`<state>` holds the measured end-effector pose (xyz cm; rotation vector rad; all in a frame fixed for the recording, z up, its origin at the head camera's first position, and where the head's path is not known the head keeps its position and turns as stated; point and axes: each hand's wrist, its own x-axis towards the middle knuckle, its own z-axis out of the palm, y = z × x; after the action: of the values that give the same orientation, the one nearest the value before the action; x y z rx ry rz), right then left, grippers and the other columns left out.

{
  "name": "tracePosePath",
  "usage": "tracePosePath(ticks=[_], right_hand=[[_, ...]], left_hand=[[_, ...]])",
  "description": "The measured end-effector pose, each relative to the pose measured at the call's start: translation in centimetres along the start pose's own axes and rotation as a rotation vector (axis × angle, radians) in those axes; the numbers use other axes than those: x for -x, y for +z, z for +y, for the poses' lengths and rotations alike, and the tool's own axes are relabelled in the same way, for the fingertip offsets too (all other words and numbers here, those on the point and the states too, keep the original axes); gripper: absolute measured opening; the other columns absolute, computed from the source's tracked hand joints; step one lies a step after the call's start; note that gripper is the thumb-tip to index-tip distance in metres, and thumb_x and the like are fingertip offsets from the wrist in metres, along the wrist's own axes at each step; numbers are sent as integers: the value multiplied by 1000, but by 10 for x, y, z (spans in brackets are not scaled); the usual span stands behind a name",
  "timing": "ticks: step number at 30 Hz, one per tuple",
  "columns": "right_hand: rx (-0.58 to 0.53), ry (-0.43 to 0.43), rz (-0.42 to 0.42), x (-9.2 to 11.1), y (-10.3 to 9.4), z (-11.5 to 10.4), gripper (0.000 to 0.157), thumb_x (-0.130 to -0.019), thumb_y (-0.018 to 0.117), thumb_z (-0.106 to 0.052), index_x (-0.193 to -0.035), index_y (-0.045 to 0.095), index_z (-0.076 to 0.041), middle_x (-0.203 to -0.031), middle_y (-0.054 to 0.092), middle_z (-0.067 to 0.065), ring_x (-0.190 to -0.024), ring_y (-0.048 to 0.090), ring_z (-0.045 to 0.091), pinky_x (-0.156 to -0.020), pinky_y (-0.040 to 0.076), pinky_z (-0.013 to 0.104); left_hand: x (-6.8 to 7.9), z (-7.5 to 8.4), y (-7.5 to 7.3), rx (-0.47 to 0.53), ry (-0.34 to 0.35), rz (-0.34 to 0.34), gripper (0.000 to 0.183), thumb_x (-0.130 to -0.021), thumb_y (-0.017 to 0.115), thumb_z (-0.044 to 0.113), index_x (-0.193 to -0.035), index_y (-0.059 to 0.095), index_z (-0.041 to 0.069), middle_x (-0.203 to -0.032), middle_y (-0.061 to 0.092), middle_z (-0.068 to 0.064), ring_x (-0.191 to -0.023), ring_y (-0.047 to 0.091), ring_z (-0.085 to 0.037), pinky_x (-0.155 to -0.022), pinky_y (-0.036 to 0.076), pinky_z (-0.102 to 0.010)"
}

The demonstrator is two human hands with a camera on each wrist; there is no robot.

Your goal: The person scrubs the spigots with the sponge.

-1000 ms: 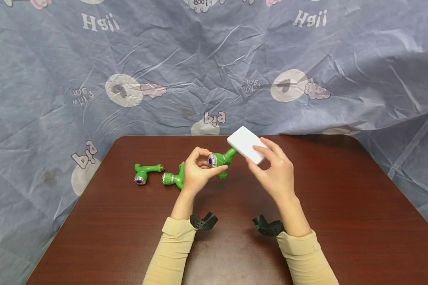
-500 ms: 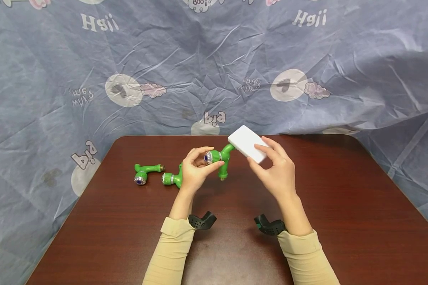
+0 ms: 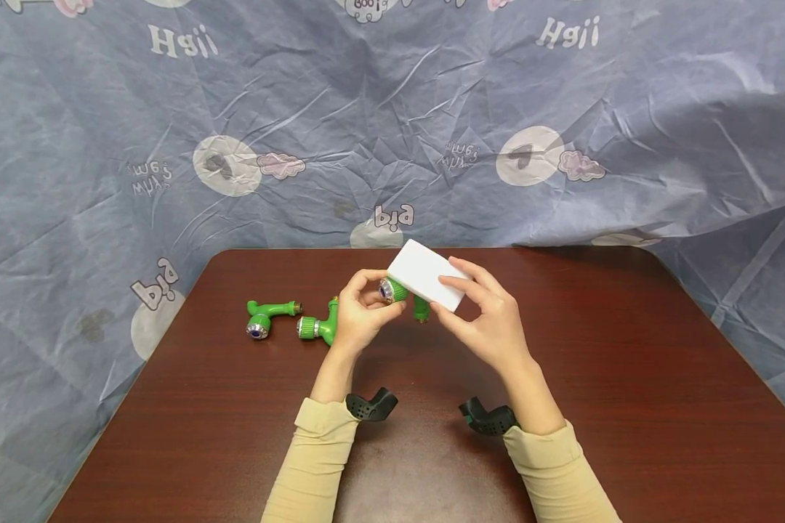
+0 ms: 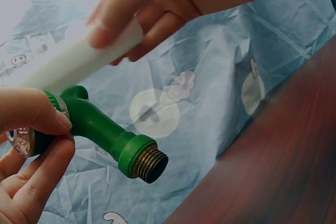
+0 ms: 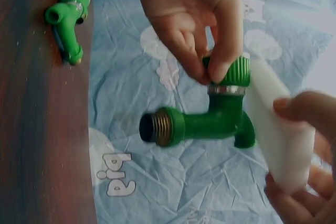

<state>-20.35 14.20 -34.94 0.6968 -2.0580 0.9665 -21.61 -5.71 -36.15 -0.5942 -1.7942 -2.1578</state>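
Note:
My left hand [image 3: 358, 314] pinches a green faucet [image 4: 100, 124] by its ribbed knob [image 5: 235, 72], holding it above the table. The faucet's threaded brass end [image 4: 151, 165] sticks out free. In my right hand [image 3: 493, 319] is a white sponge block [image 3: 425, 272], gripped between thumb and fingers. The sponge lies along the faucet's spout side in the right wrist view [image 5: 278, 129] and covers much of the faucet in the head view. Whether it presses on the faucet or only sits close, I cannot tell.
Two more green faucets lie on the brown table [image 3: 602, 349]: one faucet [image 3: 271, 314] at the left, another faucet [image 3: 320, 328] partly behind my left hand. A blue printed cloth [image 3: 366, 109] hangs behind the table. Black wrist mounts [image 3: 371, 404] sit at both wrists.
The sponge in my right hand has moved left across the faucet, now hiding its middle. The held faucet has tilted and shifted slightly; my left hand stays almost in place.

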Motion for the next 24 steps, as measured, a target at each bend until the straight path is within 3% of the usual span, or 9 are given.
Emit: tracePosePath(ticks=[4,8,13,18,24], right_hand=[[98,79,107,0,-3,5,33,-69,81,-8,-101,72,-5,-120,61,10,-107,59,25,-81,49,39],[76,97,182,-1,-4,4,32,-69,80,-7,-100,72,-5,-119,62,9,-106,59,25,-83,49,34],[-44,0,101,-2,1,-6,33,-68,81,-8,-100,72,-5,-120,61,9,-108,59,25,-89,45,20],[-75,-53,-1,-1,4,-12,32,-69,79,-11,-100,71,-6,-120,61,9,-108,59,24,-90,44,19],[18,-12,48,-2,-3,-4,31,-69,79,-9,-99,72,-5,-119,62,10,-106,60,25,-85,47,24]], left_hand=[[0,0,1,-5,-13,1,46,-68,67,-21,-111,53,-16,-87,59,-5,-62,61,-9,-57,52,-20],[0,0,1,-16,-10,7,45,-67,70,-19,-109,55,-15,-88,59,-3,-63,63,-9,-57,52,-21],[0,0,1,-38,33,11,41,-66,73,-18,-103,57,-15,-89,63,-6,-67,64,-11,-61,55,-25],[0,2,1,-89,67,48,34,-65,75,-16,-95,60,-14,-83,65,-6,-70,63,-12,-65,55,-26],[1,4,3,-115,52,52,38,-65,78,-12,-100,63,-13,-84,66,-23,-67,62,-15,-63,54,-26]])
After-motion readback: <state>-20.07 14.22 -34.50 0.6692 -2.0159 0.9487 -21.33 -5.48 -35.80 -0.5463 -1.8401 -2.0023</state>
